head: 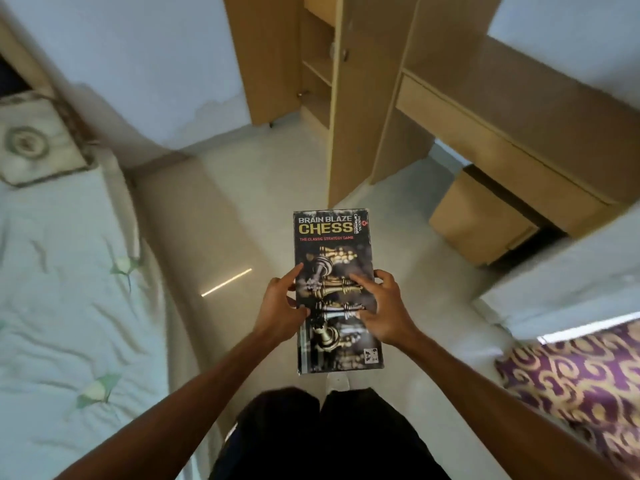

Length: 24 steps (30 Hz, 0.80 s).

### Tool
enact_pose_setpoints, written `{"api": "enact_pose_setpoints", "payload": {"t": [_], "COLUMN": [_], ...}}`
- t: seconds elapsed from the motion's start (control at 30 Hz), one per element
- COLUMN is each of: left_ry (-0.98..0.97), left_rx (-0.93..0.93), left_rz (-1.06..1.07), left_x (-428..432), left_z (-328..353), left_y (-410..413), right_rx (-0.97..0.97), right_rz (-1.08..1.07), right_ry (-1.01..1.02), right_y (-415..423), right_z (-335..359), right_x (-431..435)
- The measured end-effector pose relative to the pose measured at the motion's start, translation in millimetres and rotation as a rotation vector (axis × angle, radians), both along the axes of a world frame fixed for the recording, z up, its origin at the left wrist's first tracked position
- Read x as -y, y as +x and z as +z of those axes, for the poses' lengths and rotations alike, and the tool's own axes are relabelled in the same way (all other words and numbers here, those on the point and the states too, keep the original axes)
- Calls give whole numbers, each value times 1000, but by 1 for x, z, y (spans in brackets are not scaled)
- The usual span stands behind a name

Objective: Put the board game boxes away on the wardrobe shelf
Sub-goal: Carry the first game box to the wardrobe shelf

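Note:
A black chess box (330, 237) with gold lettering and chess pieces on its lid is held flat in front of me, above the floor. My left hand (282, 306) grips its left edge, thumb on the lid. My right hand (381, 308) grips the right edge, fingers spread over the lid. Ahead stands the wooden wardrobe (273, 57) with one door (360, 109) swung open toward me. Inside, bare shelves (317, 72) show between the door and the side panel.
A bed (65, 289) with a pale sheet and a pillow (38, 140) lies to my left. A wooden desk (526, 133) with a low drawer unit (481, 223) stands on the right. A purple patterned cloth (575, 379) lies at the right. Pale floor runs toward the wardrobe.

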State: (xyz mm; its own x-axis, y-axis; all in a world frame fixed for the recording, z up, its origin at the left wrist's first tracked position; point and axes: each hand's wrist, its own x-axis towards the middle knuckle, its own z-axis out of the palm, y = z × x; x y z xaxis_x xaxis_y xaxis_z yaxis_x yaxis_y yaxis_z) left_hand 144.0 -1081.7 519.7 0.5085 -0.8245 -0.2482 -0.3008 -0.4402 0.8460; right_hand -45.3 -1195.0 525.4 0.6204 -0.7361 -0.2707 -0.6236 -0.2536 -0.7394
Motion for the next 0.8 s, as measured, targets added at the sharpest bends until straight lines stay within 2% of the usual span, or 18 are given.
{"api": "enact_pose_setpoints", "payload": {"t": [0.2,0.33,0.57,0.8], "left_ry": [-34,-58,-50,-30], "left_rx": [-17,-18,-37,-56], "left_rz": [206,283,262,210], "left_x": [79,142,249,375], "left_z": [4,-5,15,27], "left_y": [118,227,411,559], "right_rx": [19,35,55,86], "right_rz": [171,226,194,125], "right_ry": [-44,-48,-77,-66], "right_y": [145,262,444,584], "right_z": [10,-1,10,12], "right_x": [110,183,287,403]}}
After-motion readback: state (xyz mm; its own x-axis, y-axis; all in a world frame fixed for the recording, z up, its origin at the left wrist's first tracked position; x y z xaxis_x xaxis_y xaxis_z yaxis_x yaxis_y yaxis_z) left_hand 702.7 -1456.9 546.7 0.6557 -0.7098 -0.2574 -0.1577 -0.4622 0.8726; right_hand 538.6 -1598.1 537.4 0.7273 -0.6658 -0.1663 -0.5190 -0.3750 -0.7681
